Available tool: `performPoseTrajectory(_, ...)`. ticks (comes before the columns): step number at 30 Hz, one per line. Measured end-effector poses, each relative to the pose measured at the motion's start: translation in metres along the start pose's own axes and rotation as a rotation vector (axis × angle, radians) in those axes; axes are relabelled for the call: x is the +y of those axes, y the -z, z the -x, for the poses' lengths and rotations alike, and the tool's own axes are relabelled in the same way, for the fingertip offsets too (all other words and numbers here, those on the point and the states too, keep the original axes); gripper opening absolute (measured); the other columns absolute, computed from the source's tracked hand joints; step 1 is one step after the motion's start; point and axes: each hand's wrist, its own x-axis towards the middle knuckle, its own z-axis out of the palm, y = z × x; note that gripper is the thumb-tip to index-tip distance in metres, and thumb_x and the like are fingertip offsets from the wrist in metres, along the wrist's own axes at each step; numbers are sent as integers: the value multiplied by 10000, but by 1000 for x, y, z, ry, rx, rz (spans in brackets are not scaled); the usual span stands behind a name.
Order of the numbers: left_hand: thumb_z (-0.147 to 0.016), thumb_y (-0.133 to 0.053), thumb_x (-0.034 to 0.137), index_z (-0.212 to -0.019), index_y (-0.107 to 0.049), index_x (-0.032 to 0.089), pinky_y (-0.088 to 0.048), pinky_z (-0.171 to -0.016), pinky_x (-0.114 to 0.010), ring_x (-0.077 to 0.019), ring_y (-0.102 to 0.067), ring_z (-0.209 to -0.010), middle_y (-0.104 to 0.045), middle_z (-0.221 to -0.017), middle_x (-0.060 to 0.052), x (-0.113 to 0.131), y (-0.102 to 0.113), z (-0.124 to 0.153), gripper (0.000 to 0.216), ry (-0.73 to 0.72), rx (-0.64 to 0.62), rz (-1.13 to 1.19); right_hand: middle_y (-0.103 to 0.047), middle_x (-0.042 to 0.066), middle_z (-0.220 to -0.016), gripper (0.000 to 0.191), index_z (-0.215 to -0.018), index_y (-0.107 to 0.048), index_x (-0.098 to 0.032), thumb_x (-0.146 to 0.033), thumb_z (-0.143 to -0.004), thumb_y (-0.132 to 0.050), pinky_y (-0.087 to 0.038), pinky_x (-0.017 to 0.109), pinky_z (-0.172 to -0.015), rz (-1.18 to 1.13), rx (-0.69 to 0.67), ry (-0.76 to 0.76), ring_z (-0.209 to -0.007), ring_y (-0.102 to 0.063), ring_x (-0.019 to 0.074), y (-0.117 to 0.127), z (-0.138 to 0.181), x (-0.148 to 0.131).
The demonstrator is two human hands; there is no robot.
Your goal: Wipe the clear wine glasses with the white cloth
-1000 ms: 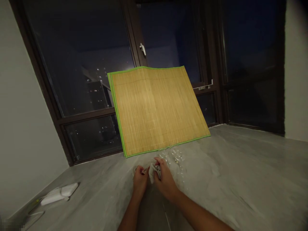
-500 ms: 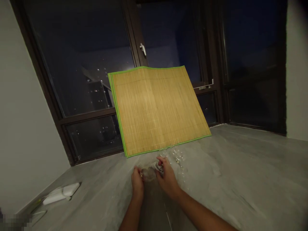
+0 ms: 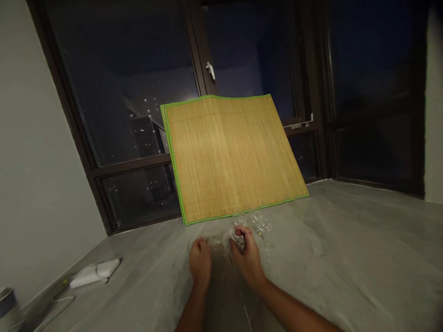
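Two bare hands work close together over a grey window ledge (image 3: 321,263), near the lower edge of a straw-coloured mat (image 3: 235,157) with green edging. The left hand (image 3: 200,260) has its grip drawn in, fingertips together on a clear object (image 3: 215,241); a rounded, transparent edge shows to the left of the fingers and more of it in the gap between the hands, though its full shape is too blurred to tell. The right hand (image 3: 248,258) has its grip curled around a crumpled whitish cloth (image 3: 227,239), thumb and fingers bent about it, with a greyish patterned part showing by the fingertips. Just beyond the right hand, several clear pieces (image 3: 261,223) lie on the ledge by the bottom of the mat, which leans upright against the dark-framed window (image 3: 114,83). Well apart, on the left, rests a white bundle (image 3: 97,273) with a band around it, and near it a pale cord (image 3: 64,300). A cylindrical container (image 3: 8,309) stands at the lower left corner, partly cut off by the view.
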Motion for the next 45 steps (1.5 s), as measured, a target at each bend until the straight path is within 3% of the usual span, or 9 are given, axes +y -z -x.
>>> performPoseTrajectory(3,-874,-401,477,-625,-538,215,-316,-615,-280,-185,-500,-624,-556,-597,-3,2,0,3,386,-36,-24,-44,-569,53,-998,253,-1077,-542,-213,-193,-825,-537,-473,358,-864,36,58,-11,-942,-546,198,1,-2,0)
performPoseTrajectory(8,-870,-387,477,-683,-599,198,-357,-638,-299,-207,-535,-638,-596,-622,-21,1,-3,3,397,77,-19,32,-606,47,-977,313,-1094,-559,-202,-184,-783,-541,-504,325,-827,-17,-90,-75,-903,-591,186,-1,0,2)
performPoseTrajectory(14,-884,-355,474,-679,-566,209,-368,-670,-303,-209,-549,-700,-617,-684,-33,3,-5,6,396,-12,-28,-34,-661,55,-943,299,-1059,-579,-193,-186,-763,-534,-510,325,-824,63,-76,-183,-901,-642,199,-1,1,6)
performPoseTrajectory(18,-881,-344,462,-690,-561,211,-374,-669,-307,-212,-558,-704,-614,-690,-34,2,-8,7,382,13,-27,-57,-687,50,-915,331,-1083,-584,-194,-180,-757,-530,-516,318,-779,167,-147,-206,-843,-667,202,1,2,7)
performPoseTrajectory(23,-889,-297,440,-772,-603,206,-408,-719,-331,-240,-597,-779,-661,-785,-71,2,-7,6,402,95,-25,-63,-710,61,-964,422,-1229,-551,-197,-164,-815,-478,-501,319,-804,250,-273,-168,-899,-673,208,2,7,1)
performPoseTrajectory(29,-870,-301,392,-801,-615,205,-418,-752,-362,-280,-608,-832,-686,-881,-132,7,-2,6,372,152,43,-88,-650,14,-777,475,-1386,-448,-185,-205,-916,-391,-452,272,-640,239,-416,-88,-671,-612,171,2,12,-10)
performPoseTrajectory(33,-862,-313,357,-797,-614,200,-418,-780,-372,-291,-610,-861,-686,-896,-150,6,0,3,347,163,57,-88,-635,-1,-822,706,-1466,-334,-220,-164,-792,-538,-454,277,-670,170,-472,-46,-712,-590,175,4,13,-16)
performPoseTrajectory(36,-859,-324,327,-791,-614,201,-414,-795,-375,-290,-608,-876,-683,-888,-144,6,0,3,324,161,58,-89,-632,-13,-837,876,-1501,-254,-238,-81,-688,-540,-450,259,-647,96,-521,-27,-683,-570,159,4,13,-14)
performPoseTrajectory(45,-836,-382,436,-722,-616,191,-421,-750,-371,-257,-591,-767,-659,-772,-95,9,-9,11,358,129,-25,45,-691,21,-946,906,-1511,-261,-265,-48,-671,-521,-495,317,-802,-4,-609,-33,-841,-632,198,3,16,-12)
